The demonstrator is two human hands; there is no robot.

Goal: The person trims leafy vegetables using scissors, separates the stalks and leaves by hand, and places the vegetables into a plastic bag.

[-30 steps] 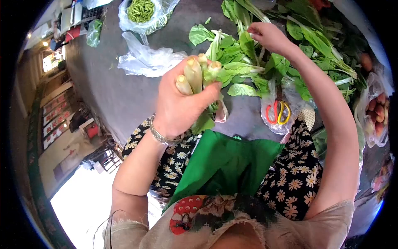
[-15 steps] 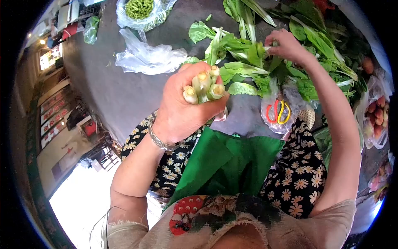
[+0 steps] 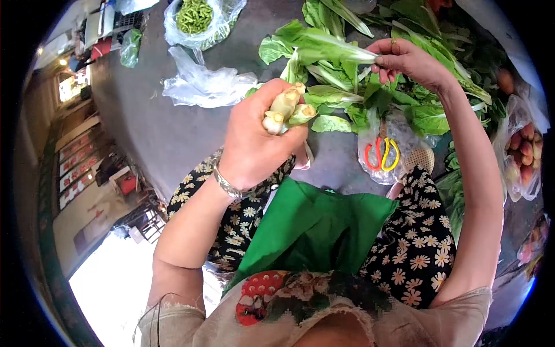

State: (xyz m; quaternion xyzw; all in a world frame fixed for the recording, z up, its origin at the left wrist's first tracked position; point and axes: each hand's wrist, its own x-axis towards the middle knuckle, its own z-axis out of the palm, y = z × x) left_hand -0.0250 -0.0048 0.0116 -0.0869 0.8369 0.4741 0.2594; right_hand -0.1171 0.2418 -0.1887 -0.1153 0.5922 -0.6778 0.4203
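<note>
Several leafy green stalks (image 3: 285, 106) are bunched in my left hand (image 3: 254, 136), their pale cut ends pointing up toward me. The fist is closed round them, and their leaves are mostly hidden beneath it. My right hand (image 3: 407, 61), with a ring on one finger, pinches the white stem end of a single leafy green (image 3: 332, 47). Its broad leaf points left, above other loose greens (image 3: 332, 95) on the dark ground. Just below these greens, scissors (image 3: 381, 154) with one red and one yellow handle loop lie on a clear plastic bag (image 3: 370, 130).
At upper left stands a plastic-lined bowl of chopped green pieces (image 3: 193, 16), with a crumpled clear bag (image 3: 205, 81) below it. A bag of reddish round produce (image 3: 525, 151) lies far right. Green cloth (image 3: 318, 225) covers my lap between patterned trouser legs.
My right hand has lifted a single leafy green off the pile and now holds it out by the stem. The bunch in my left hand has tilted slightly and moved a little up.
</note>
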